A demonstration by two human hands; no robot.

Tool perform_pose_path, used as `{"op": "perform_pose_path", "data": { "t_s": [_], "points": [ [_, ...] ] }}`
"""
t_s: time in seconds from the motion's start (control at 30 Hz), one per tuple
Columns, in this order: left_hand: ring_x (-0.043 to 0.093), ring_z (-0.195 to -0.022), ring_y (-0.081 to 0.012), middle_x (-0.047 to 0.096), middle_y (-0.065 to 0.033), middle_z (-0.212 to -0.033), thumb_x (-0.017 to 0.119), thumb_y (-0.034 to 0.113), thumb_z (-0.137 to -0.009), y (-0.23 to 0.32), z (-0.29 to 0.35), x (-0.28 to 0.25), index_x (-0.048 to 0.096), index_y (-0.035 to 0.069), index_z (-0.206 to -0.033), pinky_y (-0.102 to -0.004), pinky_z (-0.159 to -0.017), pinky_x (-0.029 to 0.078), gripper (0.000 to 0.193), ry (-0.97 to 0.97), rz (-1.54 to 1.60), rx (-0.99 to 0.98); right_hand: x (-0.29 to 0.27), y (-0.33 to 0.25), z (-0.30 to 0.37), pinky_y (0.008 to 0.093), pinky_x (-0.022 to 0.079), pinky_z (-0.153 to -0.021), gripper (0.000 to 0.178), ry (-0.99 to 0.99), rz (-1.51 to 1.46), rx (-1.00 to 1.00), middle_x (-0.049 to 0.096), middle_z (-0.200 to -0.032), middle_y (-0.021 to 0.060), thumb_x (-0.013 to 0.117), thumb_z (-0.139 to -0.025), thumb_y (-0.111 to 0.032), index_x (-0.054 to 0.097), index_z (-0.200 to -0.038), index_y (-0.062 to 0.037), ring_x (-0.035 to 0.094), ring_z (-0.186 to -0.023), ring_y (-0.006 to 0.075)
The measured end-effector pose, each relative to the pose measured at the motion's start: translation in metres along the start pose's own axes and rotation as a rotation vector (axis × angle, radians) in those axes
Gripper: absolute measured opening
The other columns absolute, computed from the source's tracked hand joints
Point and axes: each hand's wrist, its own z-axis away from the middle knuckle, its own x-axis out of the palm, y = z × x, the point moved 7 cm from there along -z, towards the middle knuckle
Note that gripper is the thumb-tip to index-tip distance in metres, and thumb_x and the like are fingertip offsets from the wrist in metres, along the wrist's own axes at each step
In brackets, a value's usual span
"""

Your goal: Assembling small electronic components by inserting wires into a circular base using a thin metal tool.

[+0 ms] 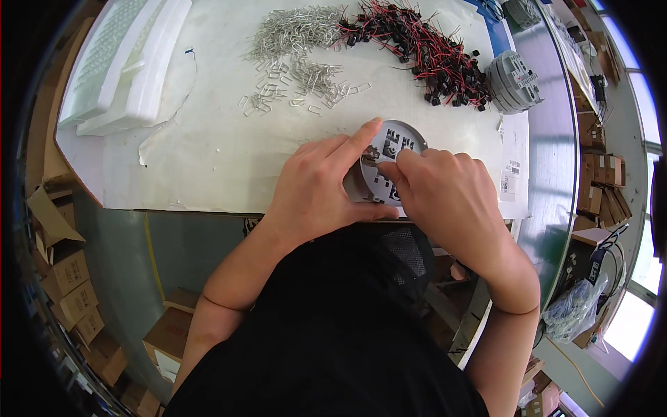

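Note:
A round grey plastic housing point(381, 190) with dark slots and raised parts inside rests at the table's near edge, tilted a little. My left hand point(313, 182) grips it from the left, index finger along the far rim and thumb along the near one. Over its right side, my right hand point(448, 189) is closed, with the fingers curled and the thumb tip pressed inside the housing. Whatever those fingers pinch is hidden. Beyond lie a heap of U-shaped metal wire pieces point(295, 35) and a pile of small black parts with red and black wires point(445, 66).
A stack of similar grey round housings point(513, 85) stands at the right of the white-covered table point(215, 153). White foam trays point(135, 83) lie at the far left. Cardboard boxes point(73, 278) line the floor on the left, with more shelved at right.

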Motion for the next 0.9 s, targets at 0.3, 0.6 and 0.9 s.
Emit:
{"op": "perform_pose_path", "data": {
  "t_s": [0.3, 0.6, 0.9],
  "points": [
    [0.068, -0.085, -0.031, 0.068, -0.0101, -0.094, 0.093, 0.061, -0.069, 0.0, -0.001, 0.0, 0.056, 0.005, -0.155, -0.0436, -0.081, 0.056, 0.109, 0.011, -0.002, 0.016, 0.002, 0.003, -0.002, 0.0536, 0.052, -0.061, 0.034, -0.03, -0.007, 0.032, 0.068, -0.071, 0.0186, 0.068, -0.103, -0.029, 0.067, -0.081, -0.0042, 0.067, -0.066, 0.0435],
    [0.069, -0.086, -0.0304, 0.069, -0.0091, -0.094, 0.095, 0.06, -0.066, -0.001, 0.0, 0.0, 0.056, 0.007, -0.156, -0.0431, -0.083, 0.056, 0.111, 0.042, -0.017, 0.046, 0.0, 0.008, -0.003, 0.0536, 0.052, -0.061, 0.037, -0.057, -0.039, 0.037, 0.068, -0.07, 0.0206, 0.066, -0.105, -0.031, 0.068, -0.08, -0.004, 0.067, -0.067, 0.0449],
    [0.071, -0.092, -0.0309, 0.073, -0.0098, -0.103, 0.099, 0.043, -0.068, -0.001, 0.001, -0.003, 0.055, 0.01, -0.158, -0.0433, -0.088, 0.057, 0.105, -0.024, -0.023, 0.0, 0.018, 0.024, 0.001, 0.0506, 0.054, -0.065, 0.035, -0.066, -0.146, 0.068, 0.067, -0.068, 0.0211, 0.069, -0.104, -0.031, 0.07, -0.085, -0.0021, 0.068, -0.071, 0.0443]
  ]
}}
